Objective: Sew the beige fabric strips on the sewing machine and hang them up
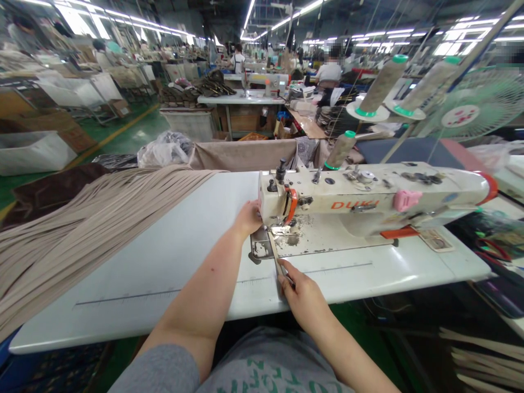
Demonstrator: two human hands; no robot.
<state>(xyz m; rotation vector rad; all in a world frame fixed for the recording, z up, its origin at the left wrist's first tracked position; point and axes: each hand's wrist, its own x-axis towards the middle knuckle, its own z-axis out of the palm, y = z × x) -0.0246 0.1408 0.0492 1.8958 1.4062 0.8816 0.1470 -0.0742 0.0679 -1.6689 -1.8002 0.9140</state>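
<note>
A white sewing machine [368, 199] stands on the white table [164, 262]. A narrow beige strip [275, 255] runs from under the presser foot toward me. My right hand [301, 292] pinches the near end of this strip at the table's front edge. My left hand [248, 218] reaches behind the needle area, its fingers hidden by the machine head. A big pile of beige strips [82, 224] lies on the table to the left.
Thread cones [382, 84] stand on a rack above the machine, with a green fan [477, 106] to the right. A plastic bag [164, 150] and brown cloth lie beyond the table. Other people work at distant tables. More strips lie at lower right [483, 355].
</note>
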